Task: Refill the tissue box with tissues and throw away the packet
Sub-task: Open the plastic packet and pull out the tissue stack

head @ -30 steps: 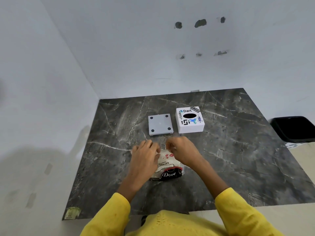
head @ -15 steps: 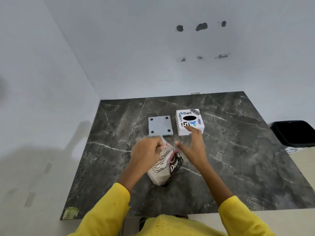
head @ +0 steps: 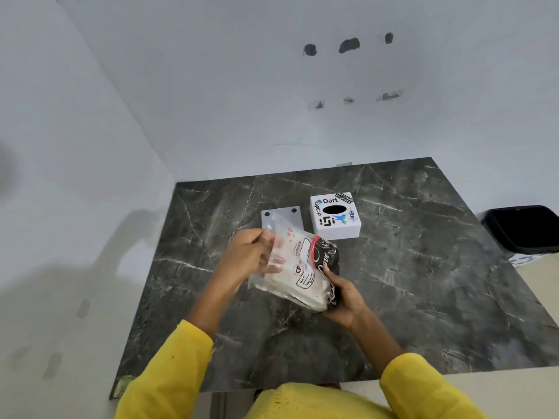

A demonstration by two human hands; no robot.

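Observation:
Both hands hold a clear plastic tissue packet (head: 298, 275) with black, red and white print, lifted above the dark marble table (head: 423, 282). My left hand (head: 246, 257) grips its upper left end, fingers showing through the film. My right hand (head: 343, 293) grips the black lower right end from beneath. White tissues show inside the packet. A white tissue box (head: 335, 216) with stickers and a black oval opening stands behind the packet. Its grey flat base plate (head: 282, 217) lies left of the box, partly hidden by the packet.
A black bin (head: 523, 229) stands on the floor off the table's right edge. White walls close the table's back and left sides. Yellow sleeves cover both of my arms at the table's front edge.
The packet came up off the table and tilted. My right hand, which reached toward the box half a second ago, moved back and took hold of the packet's black end.

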